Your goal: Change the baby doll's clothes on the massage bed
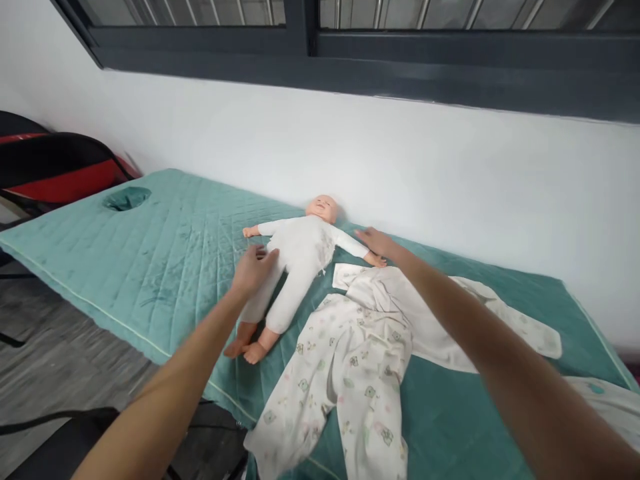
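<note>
A baby doll [300,250] in a white bodysuit lies on its back, arms spread, its head by the wall and its bare feet toward me. My left hand [254,268] is at the doll's hip and upper leg on the left, fingers partly spread and holding nothing visible. Beside the doll's other arm, my right hand [375,241] reaches with fingers stretched out, just above its small hand. Patterned baby pants [350,373] are spread out in front of me. A pale baby top [425,320] lies behind them, partly hidden by my right forearm.
Everything rests on a green quilted massage bed [190,267] with a face hole [127,198] at the left. A white wall [450,180] and dark window frame [350,60] run behind it. Red and black chairs [65,170] stand at the left. Another pale cloth [610,403] lies at the right.
</note>
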`<state>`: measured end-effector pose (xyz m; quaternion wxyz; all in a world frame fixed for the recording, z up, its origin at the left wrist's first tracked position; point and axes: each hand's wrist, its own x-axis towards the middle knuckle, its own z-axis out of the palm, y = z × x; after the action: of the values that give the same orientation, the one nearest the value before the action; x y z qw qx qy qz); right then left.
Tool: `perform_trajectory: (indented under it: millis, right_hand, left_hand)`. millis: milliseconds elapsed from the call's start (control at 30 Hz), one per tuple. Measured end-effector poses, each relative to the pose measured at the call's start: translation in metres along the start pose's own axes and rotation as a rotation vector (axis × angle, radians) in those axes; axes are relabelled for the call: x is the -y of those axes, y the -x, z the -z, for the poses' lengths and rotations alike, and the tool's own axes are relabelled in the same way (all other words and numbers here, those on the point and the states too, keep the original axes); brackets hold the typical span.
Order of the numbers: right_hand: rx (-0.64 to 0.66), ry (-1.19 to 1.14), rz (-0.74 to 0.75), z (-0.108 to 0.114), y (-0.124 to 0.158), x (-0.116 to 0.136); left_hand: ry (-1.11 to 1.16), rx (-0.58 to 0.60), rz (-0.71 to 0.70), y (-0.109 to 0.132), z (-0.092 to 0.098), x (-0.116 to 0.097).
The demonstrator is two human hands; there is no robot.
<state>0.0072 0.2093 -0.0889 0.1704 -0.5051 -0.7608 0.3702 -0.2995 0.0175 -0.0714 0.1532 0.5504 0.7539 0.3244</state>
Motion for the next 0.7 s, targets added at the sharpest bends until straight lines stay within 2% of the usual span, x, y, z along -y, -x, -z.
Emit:
perform_trajectory:
  millis: [33,67,100,133,167,200,267,333,400,467,533,600,667,700]
  right_hand:
    - [-0.011,0.076,-0.054,0.014,0.024,-0.019]
    - [-0.022,0.140,-0.101,0.026,0.048,-0.037]
    - [-0.034,0.194,-0.140,0.035,0.072,-0.054]
    - [-0.038,0.261,-0.165,0.042,0.094,-0.066]
    - [-0.026,0.387,-0.146,0.044,0.113,-0.075]
    - [0.005,0.441,-0.114,0.043,0.131,-0.079]
    - [0.053,0.495,-0.030,0.030,0.161,-0.071]
    - [0.119,0.415,0.093,0.008,0.189,-0.044]
    - [0.264,0.170,0.289,-0.014,0.219,-0.004]
    - [0.402,-0.070,0.346,-0.030,0.250,0.040]
    - [0.419,-0.163,0.391,-0.041,0.274,0.080]
    - [0.415,-0.223,0.438,-0.053,0.289,0.112]
    - [0.438,-0.280,0.496,-0.070,0.298,0.135]
    - [0.447,-0.300,0.530,-0.079,0.302,0.142]
  left_hand:
    - [-0.066,-0.187,-0.007,0.020,-0.006,-0.006]
    - [-0.080,-0.245,-0.068,0.041,-0.015,-0.012]
    - [-0.075,-0.157,-0.154,0.064,-0.026,-0.020]
    - [-0.098,-0.015,-0.233,0.086,-0.038,-0.029]
    - [-0.158,0.122,-0.276,0.105,-0.052,-0.038]
    - [-0.220,0.200,-0.270,0.122,-0.065,-0.047]
    - [-0.220,0.319,-0.256,0.147,-0.086,-0.066]
    - [-0.042,0.395,-0.388,0.165,-0.093,-0.083]
    - [0.116,0.285,-0.519,0.181,-0.086,-0.096]
    - [0.250,0.095,-0.537,0.198,-0.069,-0.100]
    - [0.392,-0.006,-0.468,0.215,-0.046,-0.094]
    - [0.478,-0.020,-0.371,0.232,-0.021,-0.080]
    - [0.442,-0.068,-0.233,0.248,0.006,-0.060]
    - [0.392,-0.133,-0.152,0.255,0.021,-0.048]
